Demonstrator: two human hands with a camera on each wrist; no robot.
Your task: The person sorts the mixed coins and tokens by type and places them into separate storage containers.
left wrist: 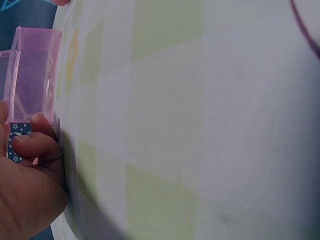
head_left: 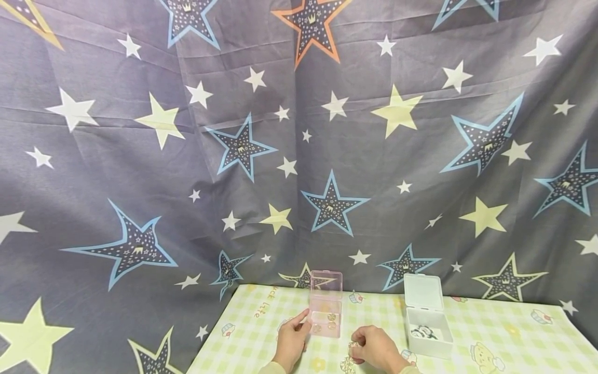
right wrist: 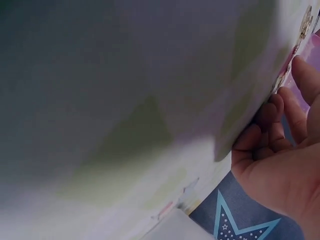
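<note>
A see-through pink box point(head_left: 326, 310) stands with its lid raised and holds several small round gold-coloured pieces point(head_left: 331, 317). At its left side is my left hand point(head_left: 290, 340), fingertips against the wall; the left wrist view shows the lower fingers bent beside the box point(left wrist: 36, 75). To the right and nearer, my right hand point(head_left: 376, 347) pinches a small openwork gold piece point(head_left: 353, 345) between thumb and forefinger, partly hidden by the fingers. More gold pieces point(head_left: 348, 365) lie on the cloth just below that hand.
Right of my right hand stands a white box point(head_left: 431, 347), lid up, with several black-and-white and silvery pieces point(head_left: 422, 332) inside. A green-and-white checked cloth point(head_left: 523, 343) covers the table. Directly behind hangs a dark curtain point(head_left: 355, 156) printed with stars.
</note>
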